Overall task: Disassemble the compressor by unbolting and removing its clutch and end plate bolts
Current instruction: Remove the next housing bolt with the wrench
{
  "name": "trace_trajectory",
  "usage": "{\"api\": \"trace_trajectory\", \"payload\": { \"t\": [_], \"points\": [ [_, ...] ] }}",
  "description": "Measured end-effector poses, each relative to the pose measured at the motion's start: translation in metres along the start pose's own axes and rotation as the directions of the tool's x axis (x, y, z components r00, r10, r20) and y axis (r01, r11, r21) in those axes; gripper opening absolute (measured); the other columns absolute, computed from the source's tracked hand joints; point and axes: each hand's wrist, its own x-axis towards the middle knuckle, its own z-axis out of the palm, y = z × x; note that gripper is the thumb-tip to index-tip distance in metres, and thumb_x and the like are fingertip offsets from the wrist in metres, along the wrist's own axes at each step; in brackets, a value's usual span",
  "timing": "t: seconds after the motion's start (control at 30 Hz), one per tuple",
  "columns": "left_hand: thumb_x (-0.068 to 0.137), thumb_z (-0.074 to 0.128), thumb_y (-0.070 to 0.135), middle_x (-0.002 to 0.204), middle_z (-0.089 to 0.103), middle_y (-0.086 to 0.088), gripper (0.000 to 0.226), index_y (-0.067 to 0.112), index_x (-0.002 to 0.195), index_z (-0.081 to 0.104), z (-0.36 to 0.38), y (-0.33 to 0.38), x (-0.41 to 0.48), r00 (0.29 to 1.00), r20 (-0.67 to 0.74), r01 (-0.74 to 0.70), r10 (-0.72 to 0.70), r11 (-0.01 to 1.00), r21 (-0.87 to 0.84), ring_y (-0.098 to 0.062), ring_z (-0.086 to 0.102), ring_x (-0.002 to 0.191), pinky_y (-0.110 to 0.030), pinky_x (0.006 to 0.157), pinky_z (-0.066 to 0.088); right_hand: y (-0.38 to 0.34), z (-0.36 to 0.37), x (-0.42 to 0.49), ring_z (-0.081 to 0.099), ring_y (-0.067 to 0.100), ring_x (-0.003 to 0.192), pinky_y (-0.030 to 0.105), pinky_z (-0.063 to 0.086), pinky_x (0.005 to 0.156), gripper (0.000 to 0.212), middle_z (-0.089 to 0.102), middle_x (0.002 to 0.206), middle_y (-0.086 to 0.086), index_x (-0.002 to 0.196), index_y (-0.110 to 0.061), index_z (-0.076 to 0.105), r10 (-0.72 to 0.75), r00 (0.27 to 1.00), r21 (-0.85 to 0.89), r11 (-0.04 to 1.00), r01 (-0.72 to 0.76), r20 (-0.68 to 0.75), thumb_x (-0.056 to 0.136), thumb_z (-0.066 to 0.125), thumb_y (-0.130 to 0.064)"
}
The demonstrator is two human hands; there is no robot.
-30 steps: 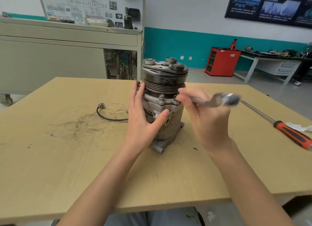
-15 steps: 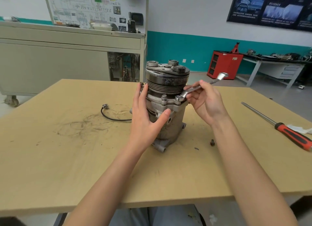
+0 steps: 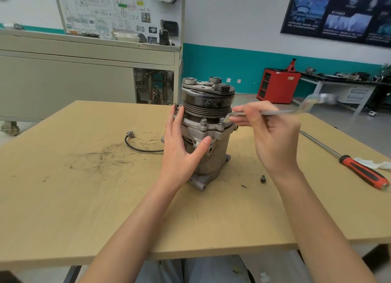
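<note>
Head view. Shows a compressor (image 3: 208,134) standing upright near the middle of a wooden table (image 3: 84,198), with the clutch (image 3: 208,96) on top and a grooved pulley just under it. Shows a front bolt (image 3: 203,122) and a right bolt (image 3: 221,121) sticking up from the flange below the pulley, on the near side.

Steadies the compressor with the left hand (image 3: 182,147): palm against the near-left side, four fingers straight and close together up the flank, thumb spread wide across the front and touching the housing.

Pinches a wrench (image 3: 264,113) with the right hand (image 3: 273,134), thumb and curled fingers closed on the shank close to its near end. Puts that near end right at the right bolt; cannot tell whether it sits on the head. Leaves the far end of the wrench blurred, out to the right and above the table edge.

Also shows, on the table:
- a loose bolt (image 3: 263,178) just right of the compressor base, below the right wrist
- a black cable (image 3: 139,144) curving out from the compressor's left side
- a long screwdriver (image 3: 359,170) with a red and black handle, well off to the right, beside a scrap of white paper (image 3: 374,164)

Shows behind the table a grey cart (image 3: 84,71) with a wiring board (image 3: 105,9), and a red cabinet (image 3: 278,86) against the teal wall.
</note>
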Motion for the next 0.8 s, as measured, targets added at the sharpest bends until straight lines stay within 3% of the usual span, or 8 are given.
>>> {"api": "trace_trajectory", "payload": {
  "t": [0.13, 0.3, 0.37, 0.5, 0.6, 0.67, 0.8],
  "points": [
    [0.077, 0.05, 0.064, 0.161, 0.006, 0.01, 0.088, 0.031, 0.151, 0.014, 0.001, 0.0, 0.0, 1.0, 0.0, -0.013, 0.013, 1.0, -0.005, 0.001, 0.006, 0.146, -0.024, 0.115, 0.014, 0.001, 0.01, -0.014, 0.071, 0.024, 0.075, 0.044, 0.058, 0.063, 0.043, 0.071, 0.083, 0.014, 0.093, 0.006, 0.068, -0.151, 0.988, -0.156, 0.977, 0.143, -0.037, 0.097, 0.046, -0.03],
    [0.077, 0.051, 0.062, 0.161, 0.008, 0.009, 0.085, 0.034, 0.148, 0.014, 0.001, -0.002, 0.0, 1.0, -0.011, -0.023, 0.023, 1.0, -0.012, 0.0, 0.007, 0.146, -0.028, 0.118, 0.015, 0.001, 0.026, -0.029, 0.064, 0.013, 0.085, 0.012, 0.048, 0.082, 0.05, 0.069, 0.089, 0.017, 0.087, 0.01, 0.067, -0.223, 0.974, -0.178, 0.96, 0.215, -0.029, 0.101, 0.041, -0.03],
    [0.078, 0.051, 0.062, 0.161, 0.008, 0.009, 0.085, 0.034, 0.149, 0.015, 0.001, -0.002, 0.0, 1.0, -0.013, -0.022, 0.022, 1.0, -0.015, 0.0, 0.007, 0.146, -0.03, 0.118, 0.016, 0.003, 0.03, -0.035, 0.067, 0.018, 0.084, 0.015, 0.05, 0.082, 0.043, 0.069, 0.091, 0.016, 0.087, 0.006, 0.066, -0.236, 0.968, -0.135, 0.965, 0.223, -0.09, 0.101, 0.041, -0.026],
    [0.078, 0.051, 0.062, 0.161, 0.008, 0.011, 0.083, 0.037, 0.147, 0.014, 0.001, -0.003, -0.001, 1.0, -0.013, -0.025, 0.025, 1.0, -0.013, 0.001, 0.007, 0.146, -0.031, 0.118, 0.016, 0.008, 0.035, -0.039, 0.068, 0.024, 0.091, 0.035, 0.054, 0.082, 0.027, 0.067, 0.097, 0.009, 0.097, -0.012, 0.062, -0.125, 0.973, 0.035, 0.99, 0.134, -0.196, 0.1, 0.043, -0.031],
    [0.077, 0.051, 0.063, 0.161, 0.008, 0.011, 0.083, 0.037, 0.148, 0.014, 0.001, -0.004, 0.0, 1.0, -0.017, -0.027, 0.026, 1.0, -0.015, 0.004, 0.006, 0.145, -0.026, 0.117, 0.015, 0.008, 0.036, -0.032, 0.07, 0.03, 0.084, 0.051, 0.055, 0.072, 0.018, 0.066, 0.095, -0.001, 0.101, -0.023, 0.061, -0.059, 0.962, 0.102, 0.991, 0.089, -0.266, 0.1, 0.045, -0.033],
    [0.077, 0.051, 0.064, 0.161, 0.007, 0.012, 0.085, 0.037, 0.148, 0.014, 0.002, -0.004, 0.0, 1.0, -0.016, -0.025, 0.025, 1.0, -0.012, 0.006, 0.005, 0.144, -0.022, 0.114, 0.013, 0.009, 0.035, -0.028, 0.07, 0.025, 0.081, 0.048, 0.056, 0.068, 0.018, 0.067, 0.09, -0.005, 0.099, -0.023, 0.06, -0.074, 0.96, 0.066, 0.993, 0.095, -0.27, 0.1, 0.045, -0.032],
    [0.077, 0.05, 0.064, 0.161, 0.007, 0.013, 0.085, 0.037, 0.149, 0.014, 0.002, -0.004, 0.0, 0.999, -0.024, -0.03, 0.029, 1.0, -0.008, 0.005, 0.005, 0.144, -0.024, 0.115, 0.014, 0.009, 0.035, -0.035, 0.07, 0.026, 0.082, 0.036, 0.056, 0.075, 0.021, 0.066, 0.094, 0.008, 0.099, -0.018, 0.058, -0.093, 0.972, 0.022, 0.995, 0.1, -0.214, 0.101, 0.043, -0.033]
  ]
}}
